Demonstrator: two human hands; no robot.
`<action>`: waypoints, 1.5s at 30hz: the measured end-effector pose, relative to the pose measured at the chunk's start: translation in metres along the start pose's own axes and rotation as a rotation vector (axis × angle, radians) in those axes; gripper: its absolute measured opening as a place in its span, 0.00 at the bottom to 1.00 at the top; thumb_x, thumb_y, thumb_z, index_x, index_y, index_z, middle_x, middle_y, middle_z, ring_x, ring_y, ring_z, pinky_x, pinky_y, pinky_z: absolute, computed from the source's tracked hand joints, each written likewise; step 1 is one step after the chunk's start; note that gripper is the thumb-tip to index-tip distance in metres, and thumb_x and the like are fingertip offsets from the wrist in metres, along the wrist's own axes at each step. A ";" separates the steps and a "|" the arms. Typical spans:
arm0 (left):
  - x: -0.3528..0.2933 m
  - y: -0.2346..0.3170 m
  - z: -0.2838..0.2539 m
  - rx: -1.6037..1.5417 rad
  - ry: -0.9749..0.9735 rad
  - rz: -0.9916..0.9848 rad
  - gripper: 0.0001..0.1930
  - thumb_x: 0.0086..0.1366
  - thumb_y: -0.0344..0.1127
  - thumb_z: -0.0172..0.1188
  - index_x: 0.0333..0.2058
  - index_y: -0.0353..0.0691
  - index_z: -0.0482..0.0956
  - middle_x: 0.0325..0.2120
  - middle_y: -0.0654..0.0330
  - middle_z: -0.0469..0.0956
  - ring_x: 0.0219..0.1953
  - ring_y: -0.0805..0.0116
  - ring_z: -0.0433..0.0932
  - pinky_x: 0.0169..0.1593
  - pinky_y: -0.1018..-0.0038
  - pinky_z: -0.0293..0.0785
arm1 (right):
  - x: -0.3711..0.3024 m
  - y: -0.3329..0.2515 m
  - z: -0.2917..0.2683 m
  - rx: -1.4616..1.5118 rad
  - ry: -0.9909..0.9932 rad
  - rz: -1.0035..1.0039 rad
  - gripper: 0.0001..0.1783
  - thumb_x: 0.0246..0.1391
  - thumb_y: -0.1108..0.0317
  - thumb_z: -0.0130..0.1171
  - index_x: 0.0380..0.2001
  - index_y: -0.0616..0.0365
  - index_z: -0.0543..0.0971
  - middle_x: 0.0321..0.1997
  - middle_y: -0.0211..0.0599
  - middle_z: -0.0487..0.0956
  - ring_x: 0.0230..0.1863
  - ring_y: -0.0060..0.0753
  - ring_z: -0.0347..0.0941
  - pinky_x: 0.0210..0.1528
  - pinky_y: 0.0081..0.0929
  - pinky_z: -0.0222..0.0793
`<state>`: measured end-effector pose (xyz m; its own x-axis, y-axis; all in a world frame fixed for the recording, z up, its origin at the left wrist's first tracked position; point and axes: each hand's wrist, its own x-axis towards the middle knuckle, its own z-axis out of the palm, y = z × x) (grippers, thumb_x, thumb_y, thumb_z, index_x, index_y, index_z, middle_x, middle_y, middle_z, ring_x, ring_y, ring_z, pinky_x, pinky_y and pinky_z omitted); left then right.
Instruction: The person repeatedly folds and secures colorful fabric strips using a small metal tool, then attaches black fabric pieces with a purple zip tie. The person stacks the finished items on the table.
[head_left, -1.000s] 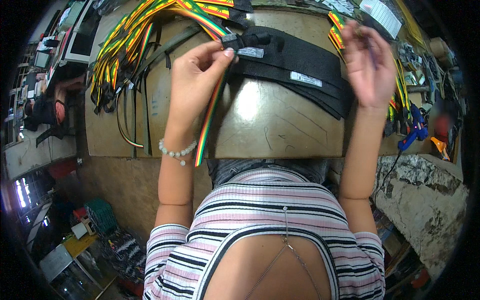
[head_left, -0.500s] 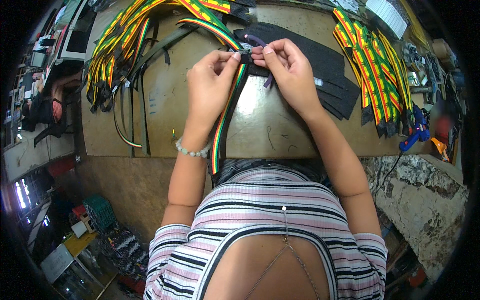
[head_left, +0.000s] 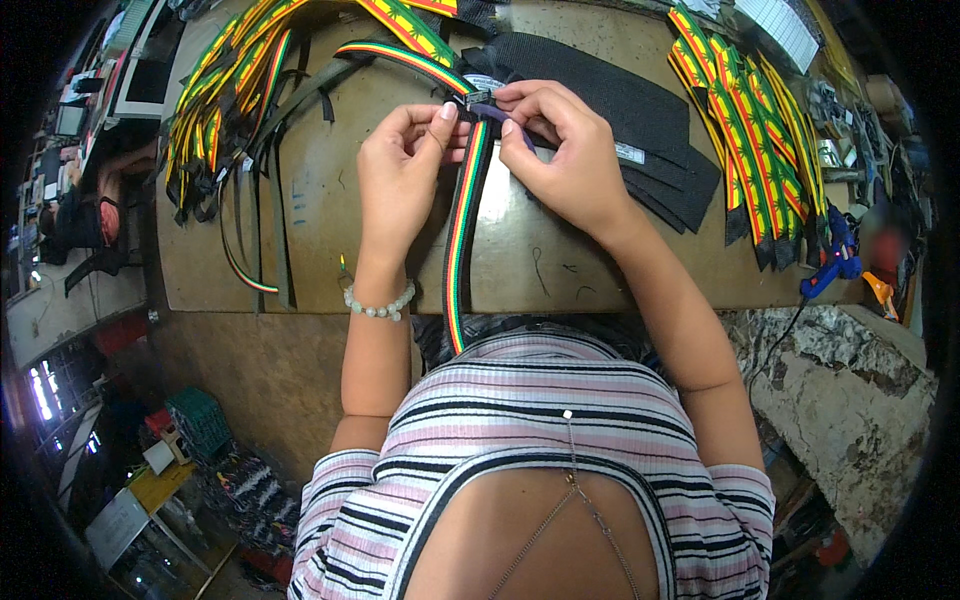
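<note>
A black strap with red, yellow and green stripes (head_left: 464, 225) runs from the far side of the table toward me and hangs over the front edge. A small dark buckle (head_left: 480, 97) sits on it between my hands. My left hand (head_left: 408, 160) is closed in a pinch on the strap at the buckle's left. My right hand (head_left: 565, 145) is closed around a slim, curved purple thing (head_left: 493, 112), whose kind I cannot make out. It lies across the strap just below the buckle. My fingers partly hide both.
Patterned yellow, green and red straps (head_left: 205, 115) are heaped at the far left, with more (head_left: 745, 150) stacked at the right. Black fabric pieces (head_left: 600, 90) lie behind my right hand. A blue glue gun (head_left: 835, 265) with a cord rests at the table's right edge.
The purple thing has swung from upright beside the buckle to lying across the strap. My right hand has moved left over the strap, and my left hand has shifted slightly left and down.
</note>
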<state>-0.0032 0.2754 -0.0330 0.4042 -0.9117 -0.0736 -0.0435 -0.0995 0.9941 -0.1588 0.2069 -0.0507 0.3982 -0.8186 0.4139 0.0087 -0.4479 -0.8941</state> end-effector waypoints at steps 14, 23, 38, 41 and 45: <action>-0.003 -0.003 -0.001 0.025 0.013 0.032 0.12 0.69 0.35 0.60 0.39 0.28 0.78 0.32 0.56 0.82 0.32 0.75 0.80 0.40 0.79 0.79 | -0.001 -0.002 -0.006 -0.214 -0.130 -0.068 0.05 0.52 0.77 0.60 0.31 0.67 0.76 0.48 0.46 0.78 0.48 0.35 0.78 0.51 0.27 0.76; -0.003 -0.005 -0.003 0.151 0.058 0.069 0.11 0.68 0.36 0.61 0.36 0.31 0.78 0.29 0.60 0.81 0.30 0.77 0.79 0.36 0.81 0.77 | 0.001 0.001 -0.007 -0.085 -0.115 -0.080 0.08 0.45 0.74 0.63 0.25 0.64 0.73 0.45 0.50 0.78 0.46 0.47 0.77 0.49 0.34 0.74; -0.002 -0.007 -0.002 0.089 0.047 0.069 0.11 0.68 0.36 0.61 0.36 0.31 0.78 0.29 0.61 0.80 0.30 0.77 0.78 0.36 0.80 0.77 | 0.001 -0.001 0.000 -0.191 -0.054 -0.137 0.08 0.47 0.73 0.63 0.27 0.66 0.74 0.44 0.49 0.77 0.43 0.50 0.77 0.46 0.36 0.74; -0.002 -0.008 -0.001 0.081 0.036 0.086 0.11 0.68 0.36 0.60 0.36 0.30 0.78 0.28 0.61 0.80 0.29 0.78 0.78 0.35 0.81 0.77 | -0.001 -0.002 0.001 -0.237 -0.079 -0.149 0.09 0.47 0.73 0.63 0.28 0.66 0.74 0.44 0.49 0.78 0.43 0.50 0.77 0.45 0.35 0.74; -0.002 -0.009 -0.002 0.053 0.052 0.087 0.11 0.68 0.34 0.61 0.34 0.29 0.79 0.25 0.61 0.80 0.28 0.79 0.77 0.33 0.81 0.76 | 0.001 -0.001 -0.004 -0.162 -0.108 -0.054 0.07 0.49 0.73 0.62 0.29 0.65 0.76 0.48 0.46 0.78 0.48 0.43 0.78 0.52 0.31 0.72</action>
<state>-0.0020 0.2787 -0.0412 0.4434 -0.8961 0.0187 -0.1287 -0.0430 0.9908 -0.1624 0.2054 -0.0489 0.4974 -0.7523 0.4319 -0.1115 -0.5492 -0.8282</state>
